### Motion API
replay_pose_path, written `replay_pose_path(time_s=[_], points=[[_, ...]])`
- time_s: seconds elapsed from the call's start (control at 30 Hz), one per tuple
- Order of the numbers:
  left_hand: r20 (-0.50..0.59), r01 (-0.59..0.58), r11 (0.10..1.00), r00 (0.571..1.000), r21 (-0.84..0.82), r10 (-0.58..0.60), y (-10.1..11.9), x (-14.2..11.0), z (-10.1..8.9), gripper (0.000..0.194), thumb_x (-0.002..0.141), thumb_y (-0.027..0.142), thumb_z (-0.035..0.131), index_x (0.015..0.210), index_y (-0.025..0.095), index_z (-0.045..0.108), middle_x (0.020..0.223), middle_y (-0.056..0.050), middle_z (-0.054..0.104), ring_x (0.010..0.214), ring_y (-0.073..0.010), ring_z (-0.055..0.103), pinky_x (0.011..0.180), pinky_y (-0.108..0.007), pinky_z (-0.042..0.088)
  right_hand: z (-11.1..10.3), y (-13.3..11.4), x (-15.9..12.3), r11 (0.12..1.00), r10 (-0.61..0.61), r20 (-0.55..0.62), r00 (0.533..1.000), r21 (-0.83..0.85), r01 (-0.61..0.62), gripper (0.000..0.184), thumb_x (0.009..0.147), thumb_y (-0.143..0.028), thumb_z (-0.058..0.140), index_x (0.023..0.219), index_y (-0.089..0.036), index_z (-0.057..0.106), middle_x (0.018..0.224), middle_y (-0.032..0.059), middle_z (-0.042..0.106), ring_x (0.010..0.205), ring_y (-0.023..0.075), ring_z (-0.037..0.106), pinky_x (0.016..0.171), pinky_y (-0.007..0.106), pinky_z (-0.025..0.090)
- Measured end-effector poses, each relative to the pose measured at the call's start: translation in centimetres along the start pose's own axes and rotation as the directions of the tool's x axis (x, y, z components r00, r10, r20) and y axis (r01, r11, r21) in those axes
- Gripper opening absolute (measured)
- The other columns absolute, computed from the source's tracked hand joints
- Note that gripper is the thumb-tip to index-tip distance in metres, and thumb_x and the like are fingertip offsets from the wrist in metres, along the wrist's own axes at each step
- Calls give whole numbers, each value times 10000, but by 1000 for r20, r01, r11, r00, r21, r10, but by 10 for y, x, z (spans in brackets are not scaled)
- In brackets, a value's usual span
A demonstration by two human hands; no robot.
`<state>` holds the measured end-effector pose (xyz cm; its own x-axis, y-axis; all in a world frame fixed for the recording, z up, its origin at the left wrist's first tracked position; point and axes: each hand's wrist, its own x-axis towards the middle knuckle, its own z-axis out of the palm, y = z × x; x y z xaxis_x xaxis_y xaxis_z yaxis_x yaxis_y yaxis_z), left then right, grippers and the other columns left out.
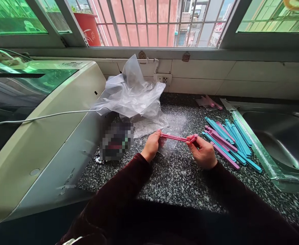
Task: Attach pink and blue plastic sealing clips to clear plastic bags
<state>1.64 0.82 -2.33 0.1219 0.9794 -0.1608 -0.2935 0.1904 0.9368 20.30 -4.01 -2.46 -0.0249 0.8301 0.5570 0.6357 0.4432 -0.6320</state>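
A pink bag sealing clip (175, 137) stretches between my two hands above the counter. My left hand (151, 145) pinches its left end between thumb and fingers. At the other end, where the clip looks parted or folded, my right hand (203, 153) is closed on it. A small clear plastic bag (168, 148) shows just below the clip, beside my left fingers; whether the clip grips it I cannot tell. To the right of my right hand lies a loose pile of blue clips (237, 137) and pink clips (221, 139).
Crumpled clear plastic bags (136, 97) sit at the back, near a wall socket (162, 79). A blurred dark item (116, 141) is left of my hands. A metal sink (274, 136) borders the right; a pale appliance (62, 112) with a white cord (49, 115) fills the left.
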Motion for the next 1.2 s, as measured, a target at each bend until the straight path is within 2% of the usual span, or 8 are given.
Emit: replay_pose_path(time_s=[0.13,0.27,0.4,0.53,0.93,1.07,1.2], points=[[-1,-10,1000,1000,-7,10,3,-1,1,394,757,493,544,572,147,512,484,11,518,410,-74,390,419,-212,295,1,-3,1,954,179,-12,984,246,-171,223,795,-372,569,890,-171,597,721,38,637,506,123,578,479,268,507],[0,-14,1000,1000,-21,14,3,-1,0,397,756,499,544,582,142,524,489,3,536,401,-71,390,413,-207,288,1,-9,5,825,333,46,942,470,-315,256,736,-379,641,878,-172,587,643,-4,617,518,115,600,511,261,530],[22,-34,999,999,-26,35,2,0,-2,388,756,502,544,598,148,528,453,15,499,399,-78,394,414,-210,292,2,-9,8,690,402,109,909,616,-379,286,691,-378,683,863,-174,581,641,-14,629,522,104,603,518,256,532],[3,-28,1000,1000,-13,28,4,-1,-2,385,771,487,530,591,148,528,455,13,501,400,-80,395,410,-211,296,2,-5,9,609,408,173,896,679,-409,297,673,-381,693,859,-183,574,648,-16,632,518,99,588,493,254,519],[-7,-30,999,1000,16,31,4,-1,-2,380,804,451,495,589,141,537,459,8,508,396,-74,403,406,-203,306,4,-2,10,583,416,184,890,697,-417,310,640,-371,715,854,-183,592,633,-22,627,505,89,564,475,241,496],[-52,-23,999,998,38,25,7,-2,0,374,794,436,517,565,141,514,467,6,524,381,-62,383,387,-193,293,5,-2,10,574,422,183,888,704,-418,309,631,-341,727,856,-175,595,608,-33,617,499,84,561,467,226,485],[-106,2,998,994,58,4,10,-3,2,363,788,419,537,555,144,492,466,13,526,365,-53,372,367,-185,270,7,-1,11,622,400,178,899,668,-409,312,619,-333,739,845,-171,598,589,-45,590,477,78,540,457,225,475]])
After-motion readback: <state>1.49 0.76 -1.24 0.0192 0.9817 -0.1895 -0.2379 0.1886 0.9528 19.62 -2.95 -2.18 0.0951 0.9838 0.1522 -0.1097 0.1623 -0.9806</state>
